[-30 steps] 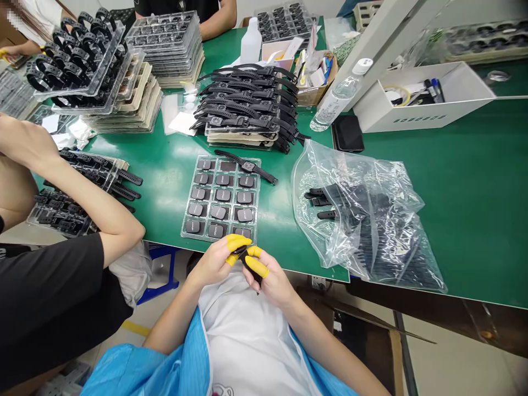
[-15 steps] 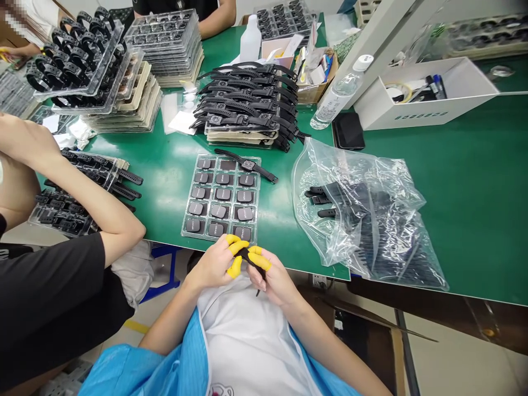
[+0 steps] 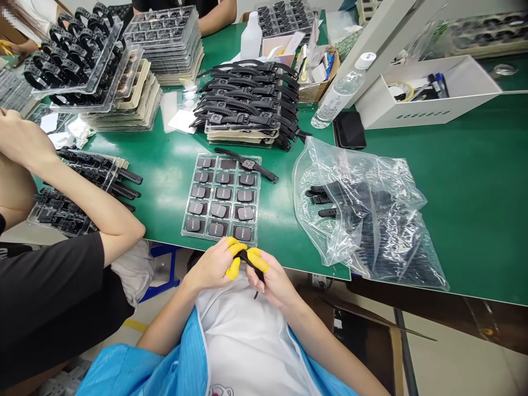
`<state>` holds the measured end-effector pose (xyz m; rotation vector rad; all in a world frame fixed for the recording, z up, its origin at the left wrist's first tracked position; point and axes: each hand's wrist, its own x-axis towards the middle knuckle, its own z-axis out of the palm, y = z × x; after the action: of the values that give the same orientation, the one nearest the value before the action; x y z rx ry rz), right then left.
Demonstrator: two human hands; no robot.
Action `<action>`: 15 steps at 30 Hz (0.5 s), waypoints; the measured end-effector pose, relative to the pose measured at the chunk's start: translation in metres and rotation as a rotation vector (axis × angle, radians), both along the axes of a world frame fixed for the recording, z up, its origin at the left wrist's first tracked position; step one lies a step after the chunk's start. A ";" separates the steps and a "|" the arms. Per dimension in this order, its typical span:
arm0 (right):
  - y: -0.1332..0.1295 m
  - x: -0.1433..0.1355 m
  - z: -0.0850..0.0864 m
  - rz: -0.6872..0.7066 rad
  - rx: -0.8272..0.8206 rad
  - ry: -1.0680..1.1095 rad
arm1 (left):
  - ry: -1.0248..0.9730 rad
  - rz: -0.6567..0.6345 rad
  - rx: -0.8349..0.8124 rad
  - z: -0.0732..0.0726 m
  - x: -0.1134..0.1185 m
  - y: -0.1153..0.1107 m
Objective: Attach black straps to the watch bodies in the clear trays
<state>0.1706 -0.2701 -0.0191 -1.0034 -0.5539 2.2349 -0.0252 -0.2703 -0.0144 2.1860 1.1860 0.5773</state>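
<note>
My left hand (image 3: 215, 264) and my right hand (image 3: 272, 278) meet at the table's front edge, close above my lap. Yellow finger cots cover several fingertips. Both pinch a black watch strap (image 3: 259, 274), whose free end hangs below my right hand; whether a watch body is attached is hidden by my fingers. Just beyond lies a clear tray (image 3: 185, 228) of dark, square watch bodies (image 3: 218, 210) in rows. A watch with its strap (image 3: 248, 164) rests across the tray's upper right corner. To the right, a clear plastic bag (image 3: 305, 231) contains many black straps (image 3: 379, 231).
Behind the tray stands a pile of strapped watches (image 3: 243, 102) on stacked trays. A water bottle (image 3: 342, 93), a black phone (image 3: 349, 131) and a white box (image 3: 429, 110) are at the back right. A co-worker's arm (image 3: 94, 192) reaches across the left, near more watch trays (image 3: 91, 165).
Both hands have shifted very slightly with the strap still pinched between them. The co-worker's hand at the left has moved a little. The tray and bag lie as before.
</note>
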 end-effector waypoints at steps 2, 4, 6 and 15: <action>-0.002 -0.002 -0.001 -0.007 0.011 -0.003 | -0.011 0.007 -0.017 -0.001 0.000 0.000; -0.003 -0.003 -0.002 -0.005 0.026 -0.006 | -0.062 0.009 -0.032 -0.003 0.000 -0.001; -0.004 -0.003 -0.004 0.001 0.038 -0.012 | -0.153 0.028 -0.049 -0.005 -0.001 -0.002; -0.004 -0.001 -0.010 0.049 0.258 -0.069 | -0.528 0.361 0.079 -0.018 0.013 -0.012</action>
<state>0.1694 -0.2738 -0.0294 -0.9443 -0.8811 2.1096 -0.0121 -0.2820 -0.0323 1.7174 1.2698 1.2790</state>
